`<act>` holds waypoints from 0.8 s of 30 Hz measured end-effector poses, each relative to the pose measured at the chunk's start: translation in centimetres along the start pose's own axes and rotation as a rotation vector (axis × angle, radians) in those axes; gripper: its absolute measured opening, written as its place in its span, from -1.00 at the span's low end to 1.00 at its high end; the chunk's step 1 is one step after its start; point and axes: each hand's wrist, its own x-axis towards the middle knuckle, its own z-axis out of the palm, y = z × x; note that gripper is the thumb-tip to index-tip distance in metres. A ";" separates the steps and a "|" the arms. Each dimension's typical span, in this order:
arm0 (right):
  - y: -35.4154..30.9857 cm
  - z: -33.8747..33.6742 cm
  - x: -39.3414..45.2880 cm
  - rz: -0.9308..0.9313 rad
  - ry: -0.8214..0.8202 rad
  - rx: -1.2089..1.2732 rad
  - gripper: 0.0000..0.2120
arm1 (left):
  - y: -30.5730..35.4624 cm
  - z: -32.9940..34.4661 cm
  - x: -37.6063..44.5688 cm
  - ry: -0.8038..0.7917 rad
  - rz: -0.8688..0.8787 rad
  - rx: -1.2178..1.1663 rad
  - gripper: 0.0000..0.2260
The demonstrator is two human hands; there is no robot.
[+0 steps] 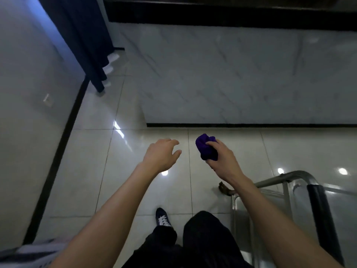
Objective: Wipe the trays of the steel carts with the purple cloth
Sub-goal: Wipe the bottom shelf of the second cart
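Glossy floor tiles (135, 190) below, my right hand (222, 161) grips the balled purple cloth (205, 147), left hand (161, 154) loose and empty, steel cart (289, 178) at four o'clock not yet being wiped.

You held a deep purple cloth (205, 147), plain and unpatterned. The floor (146, 190) under you was glossy off-white tile with thin grey grout lines. The wall (231, 74) ahead was white marble with faint grey veins above a black skirting. Your trousers (202, 238) were black, your shoe (163, 217) navy with white laces. The cart (286, 178) was silver steel.
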 end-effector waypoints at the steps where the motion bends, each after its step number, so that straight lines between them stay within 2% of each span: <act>1: 0.3 -0.6 0.9 0.029 0.025 0.016 -0.38 | 0.5 -0.6 1.9 -0.014 0.034 0.007 -0.57; 7: 4.1 -4.5 6.5 0.192 0.140 0.102 -0.36 | 4.6 -1.7 13.7 -0.149 0.238 0.072 -0.55; 15: 11.8 -11.8 14.1 0.340 0.318 0.217 -0.37 | 14.0 -1.8 28.9 -0.282 0.471 0.169 -0.59; 18: 13.7 -15.0 15.3 0.415 0.386 0.247 -0.37 | 17.5 -1.6 32.7 -0.304 0.556 0.198 -0.62; 24: 18.7 -19.9 15.6 0.563 0.565 0.290 -0.39 | 25.8 1.0 40.2 -0.389 0.739 0.213 -0.56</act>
